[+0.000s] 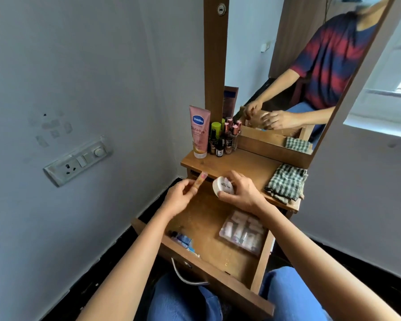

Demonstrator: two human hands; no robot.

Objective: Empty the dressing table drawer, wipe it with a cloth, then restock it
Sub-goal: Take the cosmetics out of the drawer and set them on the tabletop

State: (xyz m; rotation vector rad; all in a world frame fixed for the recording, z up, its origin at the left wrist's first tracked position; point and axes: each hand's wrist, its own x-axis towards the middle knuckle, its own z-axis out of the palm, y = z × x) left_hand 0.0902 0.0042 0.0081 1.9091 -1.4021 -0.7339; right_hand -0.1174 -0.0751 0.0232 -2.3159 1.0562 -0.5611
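Observation:
The wooden drawer (218, 265) is pulled open below the dressing table top (245, 163). My left hand (178, 195) holds a small pink tube (200, 180) over the drawer's back part. My right hand (241, 193) grips a round white jar (222, 185) beside it, near the table's front edge. Inside the drawer lie a clear pack of small bottles (243, 230) at the right and a small blue item (183, 240) at the front left. A green checked cloth (285, 183) is bunched on the table top at the right.
A pink Vaseline tube (199, 132) and several small bottles (225, 140) stand at the table's back left, against the mirror (287, 66). A wall socket panel (77, 159) is on the left wall. My knees sit under the drawer's metal handle (185, 278).

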